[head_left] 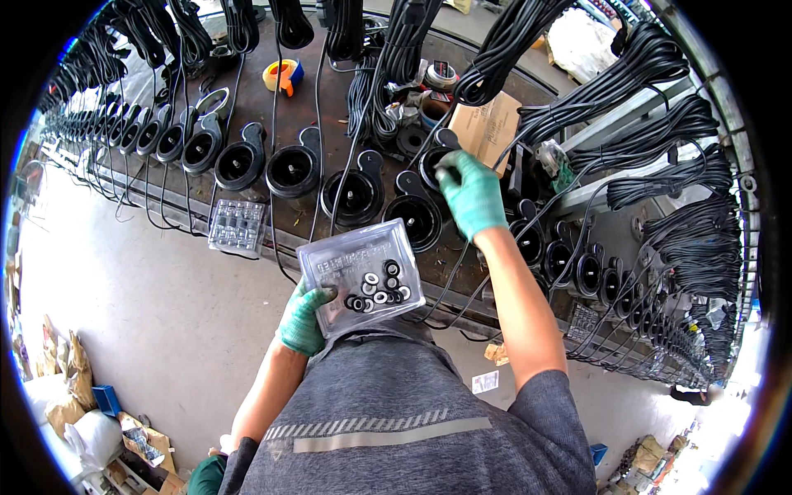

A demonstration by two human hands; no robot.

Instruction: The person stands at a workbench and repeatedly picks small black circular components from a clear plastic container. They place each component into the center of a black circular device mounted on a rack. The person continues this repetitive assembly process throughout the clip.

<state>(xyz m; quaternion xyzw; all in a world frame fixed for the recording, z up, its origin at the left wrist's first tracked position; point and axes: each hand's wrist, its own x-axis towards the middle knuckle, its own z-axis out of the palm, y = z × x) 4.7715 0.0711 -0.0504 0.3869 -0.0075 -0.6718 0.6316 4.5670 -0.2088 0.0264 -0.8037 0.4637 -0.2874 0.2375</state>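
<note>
In my gloved left hand [301,320] is a clear plastic tray [320,262], gripped by its left edge with the thumb over the rim. Several small black and white rings [380,298] lie loose in it. My gloved right hand [473,196] reaches over a round black housing [430,169] on the bench. Its fingers are curled together at that housing's open top, and whatever they pinch is hidden. Just left of it stand two more open black housings, one nearer [412,221] and one farther left [353,198], each with a small metal post in the middle.
Rows of similar housings with cables curve along the bench [301,223] to both sides. Bundled black cables [503,49] hang above. A cardboard box [487,128], a tape roll [283,76] and a clear blister pack [237,225] are on the bench.
</note>
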